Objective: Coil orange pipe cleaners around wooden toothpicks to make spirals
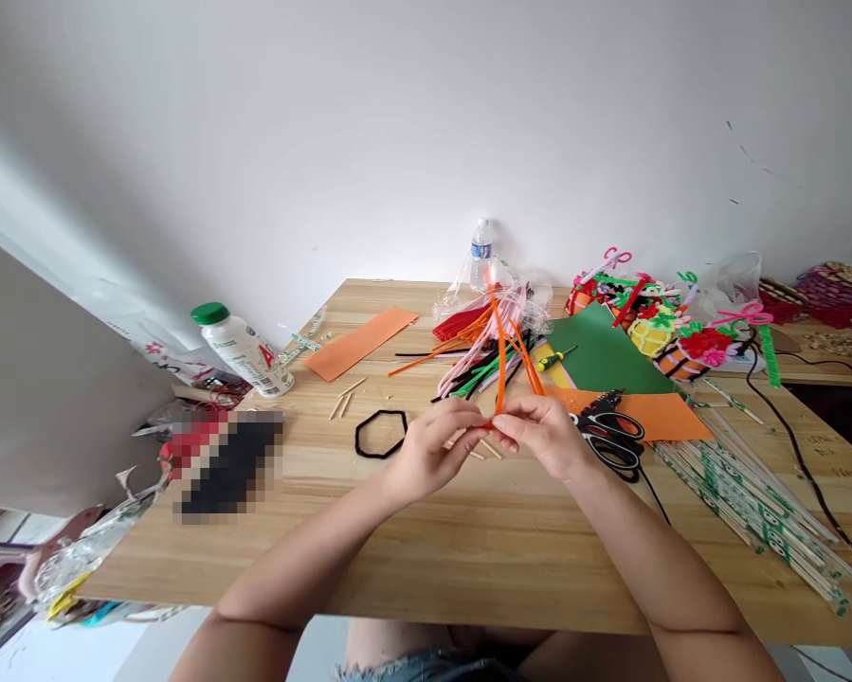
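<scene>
My left hand (444,445) and my right hand (543,436) meet above the middle of the table, fingertips pinched together. Between them is a bundle of orange pipe cleaners (500,365); some strands rise upright and others lean to the right. Where the fingertips press, the lower ends are mostly hidden. To the left of my left hand lies a black pipe cleaner bent into a hexagon ring (381,434). Black-handled scissors (614,436) rest just right of my right hand. Behind the hands spreads a pile of red, pink, green and black pipe cleaners (468,365).
A white bottle with a green cap (241,350) stands at the left, near an orange paper strip (361,343). Green card (610,355) bears a yellow screwdriver (557,358). Wrapped chopsticks (752,516) lie at right; colourful pipe-cleaner baskets (681,350) and a water bottle (480,251) are behind.
</scene>
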### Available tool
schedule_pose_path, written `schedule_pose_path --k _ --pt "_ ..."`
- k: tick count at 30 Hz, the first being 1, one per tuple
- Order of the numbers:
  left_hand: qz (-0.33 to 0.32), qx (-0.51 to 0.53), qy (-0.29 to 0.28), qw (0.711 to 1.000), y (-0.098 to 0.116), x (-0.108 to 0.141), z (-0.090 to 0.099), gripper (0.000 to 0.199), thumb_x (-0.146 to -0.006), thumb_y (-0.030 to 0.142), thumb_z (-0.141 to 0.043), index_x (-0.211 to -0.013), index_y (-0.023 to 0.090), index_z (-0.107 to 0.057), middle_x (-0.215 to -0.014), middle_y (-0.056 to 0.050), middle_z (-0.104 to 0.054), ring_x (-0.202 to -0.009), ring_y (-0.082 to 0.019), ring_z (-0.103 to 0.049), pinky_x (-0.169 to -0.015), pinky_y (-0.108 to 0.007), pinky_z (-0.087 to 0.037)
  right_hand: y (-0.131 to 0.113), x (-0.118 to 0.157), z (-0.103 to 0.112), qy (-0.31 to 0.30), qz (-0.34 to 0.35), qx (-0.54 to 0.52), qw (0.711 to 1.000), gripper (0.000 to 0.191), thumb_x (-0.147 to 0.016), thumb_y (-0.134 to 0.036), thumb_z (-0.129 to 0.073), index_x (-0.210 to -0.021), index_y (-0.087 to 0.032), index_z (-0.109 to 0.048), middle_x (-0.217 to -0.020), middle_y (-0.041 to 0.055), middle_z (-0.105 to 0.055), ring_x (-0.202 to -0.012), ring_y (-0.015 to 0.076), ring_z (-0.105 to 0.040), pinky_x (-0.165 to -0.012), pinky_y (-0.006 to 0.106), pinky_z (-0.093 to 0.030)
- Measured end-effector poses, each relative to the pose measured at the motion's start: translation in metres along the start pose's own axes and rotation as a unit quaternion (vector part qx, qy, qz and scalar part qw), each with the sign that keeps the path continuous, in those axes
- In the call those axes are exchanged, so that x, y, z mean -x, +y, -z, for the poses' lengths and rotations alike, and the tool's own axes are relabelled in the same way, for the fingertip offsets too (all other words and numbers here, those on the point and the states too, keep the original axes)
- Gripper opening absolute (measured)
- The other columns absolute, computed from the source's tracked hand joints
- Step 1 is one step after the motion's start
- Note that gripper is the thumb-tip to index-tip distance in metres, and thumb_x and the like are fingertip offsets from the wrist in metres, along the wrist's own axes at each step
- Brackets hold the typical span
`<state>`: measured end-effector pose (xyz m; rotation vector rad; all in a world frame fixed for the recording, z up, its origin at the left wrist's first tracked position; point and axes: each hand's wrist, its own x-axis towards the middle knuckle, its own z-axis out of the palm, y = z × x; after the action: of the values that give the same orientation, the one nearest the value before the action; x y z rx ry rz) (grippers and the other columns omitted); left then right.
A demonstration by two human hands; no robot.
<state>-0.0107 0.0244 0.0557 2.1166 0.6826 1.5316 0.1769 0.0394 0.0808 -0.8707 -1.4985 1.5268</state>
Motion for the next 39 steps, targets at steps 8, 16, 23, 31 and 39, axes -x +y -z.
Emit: schedule_pose_path --k 8,16,23,31,39 --pt "0.459 0.348 0.010 0.817 0.004 -0.014 -0.003 0.045 -0.060 0.051 -0.082 -0.066 0.011 -0.060 -0.060 -0.002 -0.061 -0.050 -0.009 -0.053 -0.046 -0.021 -0.041 0.009 -0.013 0.012 -0.050 0.416 0.341 0.841 0.014 -0.088 -0.011 -0.057 -0.089 -0.018 -0.070 -0.081 0.0071 -0.072 -0.077 0.0177 -0.063 -0.072 0.033 -0.053" --pt "0.396 0.261 0.012 0.880 -0.013 -0.012 -0.003 0.037 -0.062 0.042 -0.081 -0.076 0.011 -0.065 -0.061 0.000 -0.061 -0.053 -0.010 -0.054 -0.055 -0.024 -0.047 0.021 -0.021 0.021 -0.046 0.400 0.389 0.829 0.017 -0.088 -0.011 -0.057 -0.096 -0.017 -0.070 -0.087 0.0090 -0.073 -0.083 0.0191 -0.065 -0.076 0.035 -0.054" --pt "0.068 -0.033 -0.012 0.997 -0.015 -0.008 -0.003 0.017 -0.089 0.023 -0.055 -0.084 0.015 -0.070 -0.084 -0.010 -0.068 -0.076 -0.015 -0.063 -0.069 -0.028 -0.051 0.008 -0.012 0.021 -0.033 0.212 0.383 0.899 0.015 -0.088 -0.025 -0.061 -0.096 -0.017 -0.070 -0.088 0.0076 -0.072 -0.081 0.0185 -0.066 -0.073 0.031 -0.054" --pt "0.349 0.164 -0.018 0.922 0.000 -0.010 0.000 0.039 -0.081 0.051 -0.063 -0.081 0.012 -0.061 -0.068 -0.003 -0.061 -0.057 -0.010 -0.054 -0.050 -0.022 -0.043 0.004 0.000 0.008 0.039 0.406 0.562 0.720 0.018 -0.092 -0.012 -0.050 -0.091 -0.015 -0.069 -0.083 0.0090 -0.068 -0.075 0.0176 -0.063 -0.068 0.029 -0.051" --pt "0.378 0.206 -0.071 0.900 0.017 -0.011 0.007 0.043 -0.080 0.054 -0.063 -0.070 0.012 -0.060 -0.060 -0.001 -0.054 -0.053 -0.009 -0.047 -0.047 -0.022 -0.035 -0.004 0.012 -0.004 0.040 0.456 0.587 0.668 0.021 -0.091 -0.008 -0.049 -0.098 -0.014 -0.068 -0.076 0.0087 -0.067 -0.070 0.0182 -0.064 -0.065 0.030 -0.052"
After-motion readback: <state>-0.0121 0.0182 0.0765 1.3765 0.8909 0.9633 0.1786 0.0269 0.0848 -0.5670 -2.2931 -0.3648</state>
